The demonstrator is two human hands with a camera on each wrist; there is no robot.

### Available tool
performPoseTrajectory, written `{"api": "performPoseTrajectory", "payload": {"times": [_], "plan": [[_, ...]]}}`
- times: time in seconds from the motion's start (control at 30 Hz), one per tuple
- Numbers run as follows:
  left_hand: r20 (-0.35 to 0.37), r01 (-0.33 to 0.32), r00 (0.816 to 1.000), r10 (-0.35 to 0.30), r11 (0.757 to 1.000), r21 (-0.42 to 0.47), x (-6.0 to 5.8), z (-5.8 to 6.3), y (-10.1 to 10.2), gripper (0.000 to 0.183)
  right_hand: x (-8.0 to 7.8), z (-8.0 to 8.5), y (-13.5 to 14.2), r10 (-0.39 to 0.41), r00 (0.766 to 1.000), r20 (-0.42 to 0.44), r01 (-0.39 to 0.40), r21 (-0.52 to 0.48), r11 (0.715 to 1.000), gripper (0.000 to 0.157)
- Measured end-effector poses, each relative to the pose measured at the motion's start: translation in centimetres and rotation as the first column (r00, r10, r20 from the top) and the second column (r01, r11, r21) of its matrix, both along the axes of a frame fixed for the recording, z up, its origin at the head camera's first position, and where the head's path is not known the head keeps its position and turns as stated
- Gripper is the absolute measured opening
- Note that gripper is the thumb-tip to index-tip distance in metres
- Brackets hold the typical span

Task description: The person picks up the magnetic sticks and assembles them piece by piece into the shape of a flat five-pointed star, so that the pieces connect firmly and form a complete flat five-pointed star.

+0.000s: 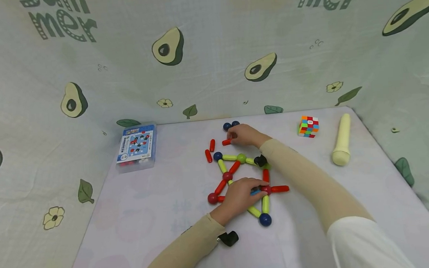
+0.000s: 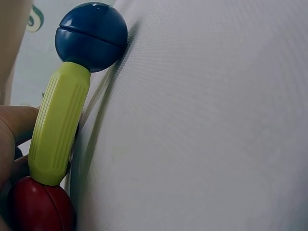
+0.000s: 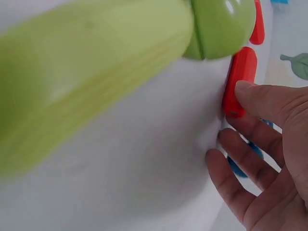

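A model of magnetic rods and balls lies on the table, its yellow-green rod (image 2: 58, 124) joining a blue ball (image 2: 91, 37) to a red ball (image 2: 42, 204). My left hand (image 1: 239, 196) reaches over it, thumb and fingertips around that red ball, where a blue rod (image 1: 255, 192) ends. Farther back, my right hand (image 1: 245, 135) pinches one end of a loose red rod (image 3: 240, 79) between thumb and index finger. Its other fingers spread toward two dark blue balls (image 1: 227, 126) behind. A green ball (image 3: 219, 26) of the model is close in the right wrist view.
Two more loose red rods (image 1: 209, 155) lie left of the right hand. A clear box with a printed card (image 1: 136, 147) stands at the back left. Toward the right are a puzzle cube (image 1: 308, 126) and a pale yellow stick with a thick end (image 1: 342, 142). A printed cloth hangs behind.
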State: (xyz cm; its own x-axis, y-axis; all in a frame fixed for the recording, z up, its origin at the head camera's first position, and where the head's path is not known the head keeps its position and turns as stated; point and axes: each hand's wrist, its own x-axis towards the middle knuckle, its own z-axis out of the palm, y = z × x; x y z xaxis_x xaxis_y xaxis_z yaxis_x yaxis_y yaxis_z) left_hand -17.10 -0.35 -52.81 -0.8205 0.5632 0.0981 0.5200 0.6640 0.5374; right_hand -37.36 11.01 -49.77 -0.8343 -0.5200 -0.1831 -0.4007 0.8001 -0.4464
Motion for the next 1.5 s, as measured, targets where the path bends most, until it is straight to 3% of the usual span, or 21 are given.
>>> {"api": "performPoseTrajectory", "payload": {"times": [0.27, 0.7, 0.97, 1.1, 1.33, 1.5], "plan": [[-0.011, -0.014, 1.0, 0.014, 1.0, -0.019, 0.2, 0.1, 0.2, 0.033, 1.6, 0.3, 4.8, -0.012, 1.0, -0.012, 0.012, -0.021, 1.0, 0.011], [0.004, -0.035, 0.999, 0.035, 0.998, -0.053, 0.2, 0.2, 0.3, 0.034, 6.7, 0.3, 12.6, -0.112, 0.993, -0.035, 0.111, -0.011, 0.994, 0.013], [0.009, -0.041, 0.999, 0.042, 0.998, -0.057, 0.4, 0.3, 0.4, 0.034, 10.4, 0.4, 14.4, -0.106, 0.991, -0.083, 0.11, 0.044, 0.993, 0.013], [0.014, -0.038, 0.999, 0.039, 0.998, -0.054, 0.4, 0.3, 0.5, 0.033, 12.2, 0.4, 14.9, -0.122, 0.991, -0.063, 0.125, 0.053, 0.991, 0.014], [0.015, -0.038, 0.999, 0.038, 0.997, -0.06, 0.5, 0.2, 0.5, 0.034, 14.9, 0.2, 15.3, -0.164, 0.986, -0.005, 0.164, 0.004, 0.986, 0.017], [0.013, -0.035, 0.999, 0.036, 0.998, -0.052, 0.4, 0.2, 0.4, 0.034, 16.0, -0.2, 15.3, -0.174, 0.985, -0.008, 0.173, -0.071, 0.982, 0.018]]}}
